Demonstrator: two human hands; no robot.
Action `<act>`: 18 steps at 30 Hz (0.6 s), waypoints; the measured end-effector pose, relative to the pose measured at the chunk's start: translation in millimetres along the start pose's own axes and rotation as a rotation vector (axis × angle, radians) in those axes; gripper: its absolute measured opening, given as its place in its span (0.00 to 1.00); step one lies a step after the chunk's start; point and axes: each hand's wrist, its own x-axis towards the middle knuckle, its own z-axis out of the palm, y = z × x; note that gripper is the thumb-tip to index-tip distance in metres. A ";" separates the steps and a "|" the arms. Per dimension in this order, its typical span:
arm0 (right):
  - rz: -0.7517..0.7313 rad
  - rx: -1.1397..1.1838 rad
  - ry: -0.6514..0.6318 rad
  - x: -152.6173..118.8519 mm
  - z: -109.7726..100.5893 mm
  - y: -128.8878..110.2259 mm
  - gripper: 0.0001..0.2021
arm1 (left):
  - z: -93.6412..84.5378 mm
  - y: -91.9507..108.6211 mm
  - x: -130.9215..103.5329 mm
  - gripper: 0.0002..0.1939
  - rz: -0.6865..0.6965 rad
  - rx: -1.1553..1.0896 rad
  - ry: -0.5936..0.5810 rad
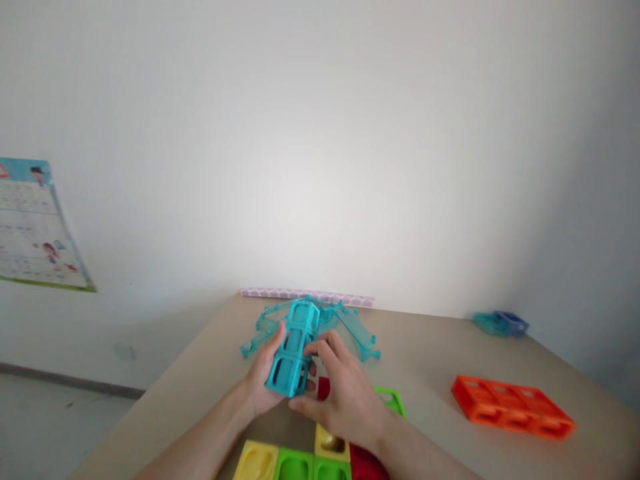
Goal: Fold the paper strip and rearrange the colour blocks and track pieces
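A teal blue block piece with several window-like openings is held up at the centre, tilted away from the camera. My left hand grips it from the left side, thumb along its edge. On its right side is my right hand, fingers bent, with fingertips touching the piece's edge and the thumb near its lower end. Below the hands lie yellow and green blocks joined in a row, with red beside them, partly hidden by my right hand.
Translucent teal parts lie behind the hands, before a purple patterned strip at the wall. An orange block piece sits on the table at right. Blue and teal items lie at the back right. A poster hangs at left.
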 end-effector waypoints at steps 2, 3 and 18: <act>-0.012 -0.027 0.054 -0.5 0.7 1.1 0.30 | -0.7 0.1 -1.4 0.26 -0.037 0.016 -0.006; -0.026 -0.046 0.080 -0.8 1.0 1.7 0.31 | -0.9 0.1 -1.7 0.26 -0.051 0.021 -0.008; -0.150 -0.099 0.105 1.5 2.3 0.2 0.28 | -3.6 -1.1 -3.8 0.28 -0.086 0.073 -0.013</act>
